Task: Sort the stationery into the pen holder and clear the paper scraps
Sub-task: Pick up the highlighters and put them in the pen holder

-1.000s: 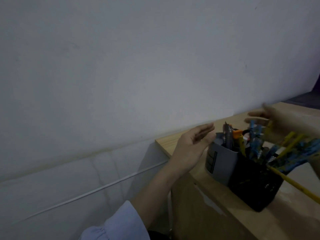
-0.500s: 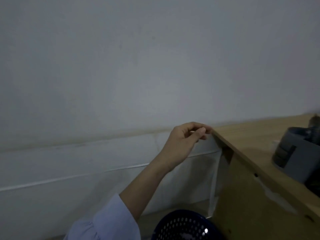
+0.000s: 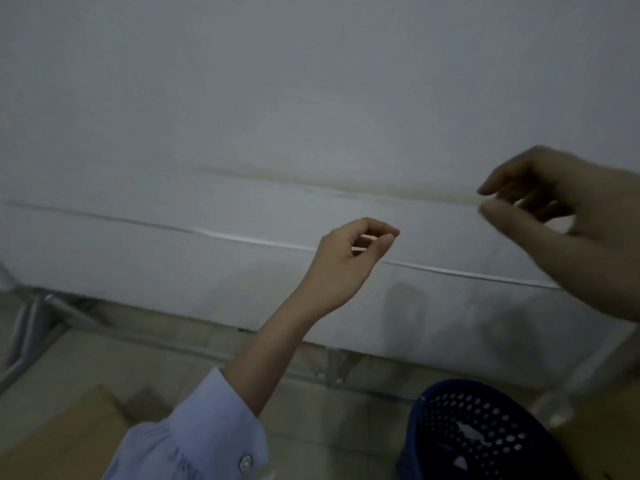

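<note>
My left hand [image 3: 349, 258] is raised in the middle of the view, thumb tip against forefinger in a pinch. A small pale bit, apparently a paper scrap [image 3: 360, 250], shows in the hollow of that hand. My right hand [image 3: 568, 230] hovers at the right, blurred, with fingers loosely bent and thumb and forefinger apart, holding nothing. Below it on the floor stands a dark blue perforated basket [image 3: 446, 407] with white paper scraps [image 3: 465, 433] inside. The pen holder and the stationery are out of view.
A wooden table corner [image 3: 602, 424] cuts in at the bottom right beside the basket. A brown cardboard box [image 3: 65, 434] lies at the bottom left. Metal legs [image 3: 31, 327] stand at the left. A white wall fills the background.
The view has swung left and down, off the table and the pen holder. My left hand left the table corner and is held in the air. My right hand came back into view.
</note>
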`<state>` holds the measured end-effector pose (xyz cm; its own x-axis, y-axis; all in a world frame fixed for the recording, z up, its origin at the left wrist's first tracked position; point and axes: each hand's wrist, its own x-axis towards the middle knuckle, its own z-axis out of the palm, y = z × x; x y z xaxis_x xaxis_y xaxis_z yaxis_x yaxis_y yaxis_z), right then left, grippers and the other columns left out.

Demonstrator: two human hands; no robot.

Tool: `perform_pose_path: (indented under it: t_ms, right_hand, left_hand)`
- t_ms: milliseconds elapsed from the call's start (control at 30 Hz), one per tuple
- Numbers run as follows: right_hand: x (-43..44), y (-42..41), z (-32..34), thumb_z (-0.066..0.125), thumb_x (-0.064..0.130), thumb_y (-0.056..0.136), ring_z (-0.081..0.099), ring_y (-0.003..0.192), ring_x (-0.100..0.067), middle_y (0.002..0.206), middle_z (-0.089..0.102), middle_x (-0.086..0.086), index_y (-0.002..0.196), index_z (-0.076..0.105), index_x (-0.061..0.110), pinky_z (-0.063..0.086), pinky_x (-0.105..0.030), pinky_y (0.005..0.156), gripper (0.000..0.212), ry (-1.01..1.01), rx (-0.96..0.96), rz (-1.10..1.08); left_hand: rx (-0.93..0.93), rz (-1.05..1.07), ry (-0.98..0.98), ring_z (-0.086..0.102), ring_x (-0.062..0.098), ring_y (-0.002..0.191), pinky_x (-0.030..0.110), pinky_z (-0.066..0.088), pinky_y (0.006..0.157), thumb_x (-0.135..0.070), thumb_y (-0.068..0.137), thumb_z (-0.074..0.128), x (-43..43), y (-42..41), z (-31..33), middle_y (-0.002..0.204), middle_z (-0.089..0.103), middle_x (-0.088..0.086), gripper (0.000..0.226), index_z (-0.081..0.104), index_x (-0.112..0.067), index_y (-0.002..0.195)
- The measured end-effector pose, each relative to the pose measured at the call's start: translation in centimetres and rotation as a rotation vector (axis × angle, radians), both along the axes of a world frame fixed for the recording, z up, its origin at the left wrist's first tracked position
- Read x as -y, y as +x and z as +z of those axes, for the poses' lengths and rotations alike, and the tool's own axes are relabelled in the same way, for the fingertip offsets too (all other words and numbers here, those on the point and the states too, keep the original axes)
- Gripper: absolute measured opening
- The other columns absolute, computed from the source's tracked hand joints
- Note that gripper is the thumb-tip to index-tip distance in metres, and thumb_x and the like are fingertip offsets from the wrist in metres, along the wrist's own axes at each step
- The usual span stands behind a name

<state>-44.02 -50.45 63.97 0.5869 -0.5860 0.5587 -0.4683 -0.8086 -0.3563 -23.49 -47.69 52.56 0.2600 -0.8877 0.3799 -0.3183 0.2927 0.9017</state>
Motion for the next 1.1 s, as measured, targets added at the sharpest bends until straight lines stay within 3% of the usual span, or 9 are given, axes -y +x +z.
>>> perform_pose_path:
  t_ms: [167, 267, 433, 567, 667, 800, 967, 1100]
  right_hand:
    - [0.0, 8.4, -6.8, 0.053, 0.042, 0.082, 0.058, 0.072, -0.002, 0.079, 0.061, 0.016, 0.100, 0.057, 0.031, 0.048, -0.024, 0.063, 0.022, 0.135, -0.079, 0.156]
    - [-0.8, 12.8, -10.3, 0.055, 0.039, 0.082, 0.057, 0.069, -0.002, 0.079, 0.060, 0.015, 0.104, 0.057, 0.027, 0.046, -0.021, 0.061, 0.025, 0.217, -0.078, 0.232]
    - [-3.4, 17.0, -15.2, 0.059, 0.036, 0.086, 0.058, 0.069, -0.001, 0.076, 0.059, 0.017, 0.103, 0.054, 0.032, 0.044, -0.018, 0.059, 0.018, 0.331, -0.049, 0.337]
    - [-6.1, 18.6, -18.3, 0.062, 0.034, 0.087, 0.058, 0.067, 0.001, 0.074, 0.058, 0.019, 0.102, 0.053, 0.034, 0.042, -0.008, 0.055, 0.017, 0.403, -0.024, 0.383]
    - [-8.3, 19.3, -20.7, 0.063, 0.032, 0.087, 0.058, 0.064, -0.001, 0.074, 0.059, 0.016, 0.100, 0.053, 0.033, 0.043, -0.008, 0.058, 0.017, 0.449, -0.001, 0.412]
    - [-11.5, 19.5, -24.3, 0.064, 0.029, 0.087, 0.055, 0.061, -0.001, 0.072, 0.059, 0.013, 0.100, 0.053, 0.030, 0.042, -0.009, 0.056, 0.017, 0.501, 0.007, 0.438]
    - [-15.9, 18.8, -28.7, 0.064, 0.028, 0.086, 0.055, 0.056, -0.008, 0.070, 0.059, 0.015, 0.101, 0.053, 0.028, 0.045, -0.023, 0.058, 0.019, 0.505, -0.003, 0.433]
    - [-19.5, 17.7, -31.4, 0.065, 0.030, 0.085, 0.054, 0.059, -0.007, 0.075, 0.061, 0.011, 0.102, 0.052, 0.029, 0.047, -0.029, 0.061, 0.021, 0.500, -0.035, 0.408]
  left_hand:
    - [-0.004, 0.194, 0.059, 0.061, -0.001, 0.083, 0.005, 0.043, 0.070, -0.025, 0.091, 0.059, -4.4, 6.1, -3.7, 0.085, 0.067, -0.018, 0.009, 0.067, -0.029, 0.092]
    - [-0.022, 0.317, 0.081, 0.062, -0.001, 0.082, 0.006, 0.044, 0.071, -0.024, 0.090, 0.060, -7.3, 9.1, -5.8, 0.087, 0.067, -0.017, 0.009, 0.068, -0.026, 0.094]
    - [-0.036, 0.451, 0.135, 0.064, 0.004, 0.092, 0.020, 0.050, 0.085, -0.028, 0.091, 0.059, -12.0, 11.5, -9.0, 0.098, 0.069, -0.016, 0.011, 0.068, -0.027, 0.098]
    - [-0.020, 0.488, 0.156, 0.065, 0.005, 0.094, 0.022, 0.053, 0.083, -0.027, 0.091, 0.059, -15.2, 12.2, -11.7, 0.100, 0.069, -0.015, 0.012, 0.068, -0.026, 0.099]
    - [-0.053, 0.489, 0.178, 0.066, 0.006, 0.089, 0.023, 0.054, 0.082, -0.025, 0.091, 0.059, -17.4, 12.3, -14.1, 0.095, 0.070, -0.012, 0.012, 0.068, -0.025, 0.099]
    - [-0.048, 0.504, 0.208, 0.066, 0.000, 0.086, 0.025, 0.051, 0.082, -0.022, 0.090, 0.061, -20.5, 11.8, -17.4, 0.083, 0.070, -0.019, 0.015, 0.067, -0.036, 0.089]
    - [-0.053, 0.483, 0.250, 0.065, 0.010, 0.094, 0.036, 0.052, 0.090, -0.024, 0.090, 0.061, -25.0, 10.8, -20.6, 0.090, 0.069, -0.012, 0.015, 0.065, -0.038, 0.088]
    - [-0.074, 0.460, 0.277, 0.064, 0.012, 0.099, 0.030, 0.050, 0.090, -0.026, 0.091, 0.059, -29.4, 10.0, -22.2, 0.096, 0.070, -0.005, 0.010, 0.067, -0.031, 0.093]
